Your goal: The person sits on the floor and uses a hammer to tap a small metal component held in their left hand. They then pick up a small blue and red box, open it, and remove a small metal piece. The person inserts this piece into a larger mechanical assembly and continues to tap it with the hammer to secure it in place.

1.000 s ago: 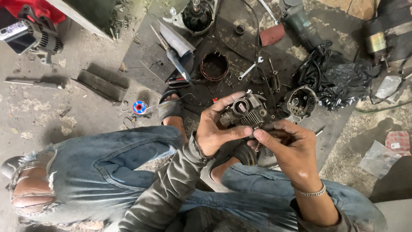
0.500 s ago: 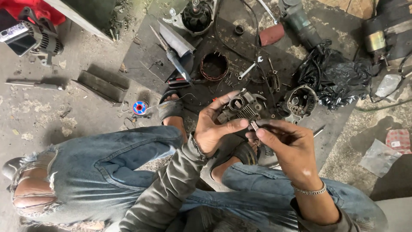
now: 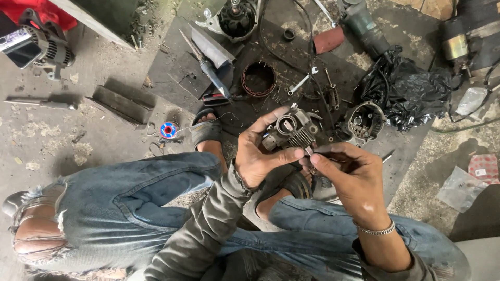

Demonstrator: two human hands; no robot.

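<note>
My left hand (image 3: 260,153) grips a grey metal alternator part (image 3: 292,131) with a round opening and cooling fins, held up over my knees. My right hand (image 3: 350,174) pinches a small tool or pin whose light tip (image 3: 308,151) touches the part's lower right edge. Its fingers are closed around the thin piece, most of which is hidden. Both hands hover above my sandalled feet (image 3: 206,130).
On the dark mat (image 3: 172,78) lie a copper winding ring (image 3: 259,79), a blue-handled screwdriver (image 3: 211,70), a spanner (image 3: 299,83), a round housing (image 3: 364,120) and a black plastic bag (image 3: 409,93). An alternator (image 3: 49,44) stands at far left, a solder spool (image 3: 169,129) near my foot.
The left hand has turned the part slightly and its thumb now presses the lower edge. My right hand has come closer, bringing the thin piece against the part.
</note>
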